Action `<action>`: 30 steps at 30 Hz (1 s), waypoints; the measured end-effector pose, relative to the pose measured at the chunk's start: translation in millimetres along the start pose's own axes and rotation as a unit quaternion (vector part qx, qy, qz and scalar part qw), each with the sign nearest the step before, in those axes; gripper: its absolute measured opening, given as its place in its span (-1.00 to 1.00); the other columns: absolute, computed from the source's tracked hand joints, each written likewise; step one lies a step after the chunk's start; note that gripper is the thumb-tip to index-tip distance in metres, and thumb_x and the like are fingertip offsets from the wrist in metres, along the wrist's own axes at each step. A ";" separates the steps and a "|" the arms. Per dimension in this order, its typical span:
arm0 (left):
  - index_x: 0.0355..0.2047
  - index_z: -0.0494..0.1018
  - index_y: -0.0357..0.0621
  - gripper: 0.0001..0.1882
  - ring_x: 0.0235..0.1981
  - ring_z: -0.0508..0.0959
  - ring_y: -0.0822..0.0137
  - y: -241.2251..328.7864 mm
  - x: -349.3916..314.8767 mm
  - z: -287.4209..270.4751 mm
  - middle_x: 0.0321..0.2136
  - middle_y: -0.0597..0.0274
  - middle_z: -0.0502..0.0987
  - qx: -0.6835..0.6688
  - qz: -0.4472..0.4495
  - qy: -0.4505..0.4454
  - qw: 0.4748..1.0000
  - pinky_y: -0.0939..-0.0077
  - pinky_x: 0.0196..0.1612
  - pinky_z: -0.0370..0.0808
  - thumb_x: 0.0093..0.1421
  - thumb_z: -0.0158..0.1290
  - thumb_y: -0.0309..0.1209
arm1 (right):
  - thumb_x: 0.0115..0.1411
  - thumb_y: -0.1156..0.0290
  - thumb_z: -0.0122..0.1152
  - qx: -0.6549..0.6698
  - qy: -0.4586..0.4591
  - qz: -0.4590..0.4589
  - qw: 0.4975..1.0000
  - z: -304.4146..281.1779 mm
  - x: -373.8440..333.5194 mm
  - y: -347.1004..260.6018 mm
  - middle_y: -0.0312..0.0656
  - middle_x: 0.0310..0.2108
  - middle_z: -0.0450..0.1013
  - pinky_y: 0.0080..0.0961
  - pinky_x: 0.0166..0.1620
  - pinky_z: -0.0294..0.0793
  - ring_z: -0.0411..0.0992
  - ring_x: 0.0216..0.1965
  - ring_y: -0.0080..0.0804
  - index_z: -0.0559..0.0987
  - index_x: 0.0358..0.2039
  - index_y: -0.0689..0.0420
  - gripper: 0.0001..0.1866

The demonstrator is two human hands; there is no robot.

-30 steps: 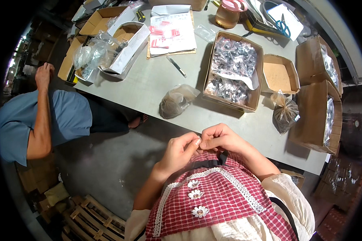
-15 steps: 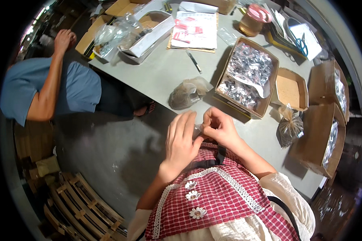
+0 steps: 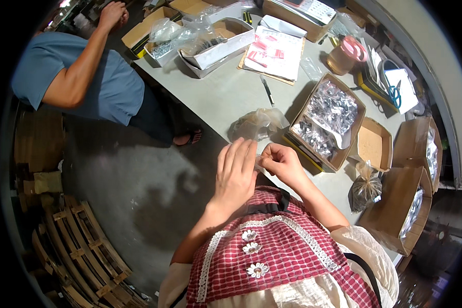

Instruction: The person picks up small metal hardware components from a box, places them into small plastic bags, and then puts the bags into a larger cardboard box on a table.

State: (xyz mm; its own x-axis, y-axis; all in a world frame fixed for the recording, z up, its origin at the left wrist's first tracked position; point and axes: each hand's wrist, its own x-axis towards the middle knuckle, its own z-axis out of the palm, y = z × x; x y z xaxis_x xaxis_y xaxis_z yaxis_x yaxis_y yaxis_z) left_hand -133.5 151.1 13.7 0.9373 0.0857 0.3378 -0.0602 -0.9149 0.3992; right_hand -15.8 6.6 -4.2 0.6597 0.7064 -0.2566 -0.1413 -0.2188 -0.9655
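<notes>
My left hand (image 3: 236,172) is held in front of my apron, its back up and its fingers stretched out; the palm side is hidden. Close beside it, my right hand (image 3: 282,164) pinches a small clear plastic piece (image 3: 258,160) between thumb and forefinger. Most of that plastic is covered by the hands. Just beyond them on the table lies a crumpled translucent plastic bag (image 3: 259,123), its contents hard to make out. A cardboard box (image 3: 338,163) full of small clear packets with metal parts (image 3: 333,108) stands to the right of it.
On the grey table (image 3: 205,97) are a pen (image 3: 267,91), papers (image 3: 272,51), white boxes (image 3: 218,60), a pink-lidded jar (image 3: 344,56), a shallow box (image 3: 374,143) and a tied bag (image 3: 365,190). A person in blue (image 3: 87,77) stands left; pallets (image 3: 82,246) lie on the floor.
The view has shifted, so the table things appear further right and the person in blue higher. My hands stay close together with the small plastic piece at the right fingertips.
</notes>
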 end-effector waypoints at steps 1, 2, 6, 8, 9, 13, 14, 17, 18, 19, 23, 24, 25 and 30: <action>0.28 0.25 -0.36 -0.20 0.31 0.29 -0.01 -2.7 -1.6 1.7 0.18 -0.09 0.37 0.015 0.006 0.003 1.000 0.03 0.34 0.17 -0.02 0.22 -0.47 | 0.15 0.42 0.30 0.011 -0.010 0.005 1.000 1.0 1.6 -1.2 -0.40 -0.59 0.42 -0.63 -0.43 0.34 0.30 -0.51 -0.73 0.50 -0.48 0.20 -0.83; 0.18 0.34 -0.35 -0.30 0.23 0.36 -0.01 -0.2 0.3 2.8 0.09 -0.08 0.43 -0.011 -0.010 0.027 1.000 0.03 0.30 0.22 -0.05 0.14 -0.56 | 0.13 0.42 0.31 0.021 -0.021 0.029 0.999 2.6 0.4 -7.3 -0.43 -0.59 0.40 -0.65 -0.42 0.33 0.29 -0.50 -0.74 0.50 -0.49 0.19 -0.83; -0.28 0.43 -0.22 -0.67 -0.12 0.50 -0.03 -5.2 1.2 24.5 -0.29 0.04 0.51 -0.043 -0.021 0.080 0.996 0.09 0.03 0.36 -0.14 0.09 -0.59 | 0.11 0.37 0.35 0.002 -0.031 0.009 0.999 12.2 -3.8 -6.6 -0.39 -0.59 0.44 -0.59 -0.43 0.34 0.32 -0.51 -0.70 0.51 -0.49 0.17 -0.80; -0.37 0.40 -0.17 -0.76 -0.21 0.48 0.00 -9.7 -1.4 31.3 -0.36 0.08 0.51 -0.040 -0.054 0.040 0.997 0.12 -0.07 0.36 -0.12 0.10 -0.58 | 0.16 0.41 0.36 -0.075 -0.036 -0.004 0.997 13.4 -5.5 -15.5 -0.42 -0.61 0.38 -0.64 -0.48 0.26 0.27 -0.53 -0.75 0.48 -0.49 0.19 -0.78; -0.42 0.38 -0.15 -0.79 -0.25 0.48 0.02 -12.3 -2.2 34.5 -0.40 0.11 0.51 -0.038 -0.069 0.020 0.997 0.13 -0.12 0.35 -0.12 0.10 -0.57 | 0.18 0.43 0.36 -0.113 -0.038 -0.010 0.993 12.4 -7.0 -22.8 -0.43 -0.62 0.36 -0.66 -0.50 0.22 0.25 -0.54 -0.77 0.47 -0.49 0.19 -0.77; -0.50 0.36 -0.10 -0.86 -0.37 0.48 0.05 -16.5 -1.6 44.3 -0.55 0.19 0.47 -0.054 -0.059 0.036 0.996 0.16 -0.23 0.36 -0.08 0.09 -0.54 | 0.16 0.37 0.40 -0.226 -0.074 -0.033 0.971 2.2 -3.3 -35.3 -0.38 -0.61 0.40 -0.61 -0.49 0.26 0.26 -0.56 -0.71 0.53 -0.44 0.20 -0.78; -0.51 0.36 -0.10 -0.86 -0.39 0.48 0.07 -16.6 1.8 44.8 -0.56 0.20 0.47 -0.046 -0.059 0.059 0.995 0.17 -0.25 0.36 -0.04 0.12 -0.51 | 0.14 0.34 0.40 -0.208 -0.050 -0.032 0.976 -0.8 -1.1 -34.7 -0.31 -0.59 0.44 -0.55 -0.46 0.31 0.33 -0.55 -0.60 0.55 -0.43 0.18 -0.79; -0.51 0.36 -0.08 -0.80 -0.45 0.48 0.10 -19.3 18.8 41.3 -0.59 0.22 0.45 -0.022 -0.058 0.117 0.991 0.20 -0.32 0.37 0.07 0.21 -0.42 | 0.12 0.32 0.35 -0.210 0.033 -0.045 0.976 -14.1 8.6 -37.2 -0.09 -0.46 0.57 -0.34 -0.37 0.47 0.51 -0.49 -0.25 0.64 -0.30 0.15 -0.80; -0.52 0.36 -0.08 -0.76 -0.46 0.48 0.12 -20.8 25.6 38.6 -0.59 0.22 0.45 -0.015 -0.056 0.128 0.990 0.21 -0.34 0.37 0.10 0.24 -0.37 | 0.14 0.35 0.32 -0.261 0.082 -0.079 0.959 -17.8 12.6 -36.1 -0.07 -0.42 0.58 -0.30 -0.34 0.50 0.53 -0.46 -0.18 0.64 -0.24 0.15 -0.79; -0.52 0.36 -0.08 -0.72 -0.48 0.48 0.13 -23.1 31.8 36.6 -0.59 0.22 0.45 -0.007 -0.055 0.139 0.989 0.23 -0.36 0.37 0.13 0.27 -0.33 | 0.15 0.38 0.30 -0.310 0.130 -0.114 0.935 -20.9 16.8 -32.5 -0.05 -0.38 0.58 -0.26 -0.31 0.52 0.56 -0.42 -0.12 0.64 -0.18 0.15 -0.77; -0.38 0.45 -0.09 -0.74 -0.50 0.49 0.18 -24.1 59.0 34.8 -0.56 0.25 0.48 0.019 0.042 0.172 0.984 0.30 -0.34 0.39 0.12 0.31 -0.28 | 0.11 0.44 0.28 -0.389 0.151 -0.144 0.897 -28.6 28.3 -19.8 -0.02 -0.23 0.52 -0.20 -0.26 0.55 0.57 -0.28 -0.04 0.56 0.06 0.10 -0.55; -0.31 0.48 -0.11 -0.77 -0.48 0.51 0.19 -25.4 64.7 37.1 -0.54 0.26 0.51 0.035 0.062 0.168 0.983 0.31 -0.32 0.41 0.11 0.29 -0.35 | 0.05 0.49 0.29 -0.378 0.136 -0.174 0.899 -28.7 33.0 -16.8 0.02 -0.14 0.48 -0.17 -0.17 0.53 0.52 -0.18 0.01 0.54 0.11 0.08 -0.47; -0.31 0.47 -0.11 -0.78 -0.47 0.52 0.19 -30.0 68.9 42.6 -0.53 0.25 0.52 0.042 0.057 0.167 0.983 0.31 -0.31 0.41 0.11 0.28 -0.38 | 0.04 0.51 0.29 -0.403 0.152 -0.201 0.880 -29.0 38.5 -11.1 0.02 -0.13 0.47 -0.16 -0.12 0.51 0.50 -0.15 0.02 0.55 0.10 0.07 -0.46; -0.38 0.48 -0.10 -0.82 -0.51 0.52 0.18 -43.2 73.1 44.5 -0.60 0.27 0.50 -0.028 0.018 0.198 0.980 0.30 -0.36 0.42 0.03 0.26 -0.53 | -0.01 0.58 0.26 -0.429 0.193 -0.259 0.844 -32.3 54.8 9.4 0.00 -0.09 0.41 -0.13 0.02 0.40 0.38 -0.05 0.03 0.60 0.02 0.05 -0.50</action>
State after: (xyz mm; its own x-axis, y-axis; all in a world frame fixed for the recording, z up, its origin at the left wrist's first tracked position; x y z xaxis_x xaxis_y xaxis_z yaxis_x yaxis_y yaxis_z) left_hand -47.1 179.4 -16.7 0.7286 0.2091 0.6522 -0.1202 -0.8984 0.4223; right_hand 42.9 21.5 -25.9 0.6833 0.6221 0.3823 0.7169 -0.4721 -0.5131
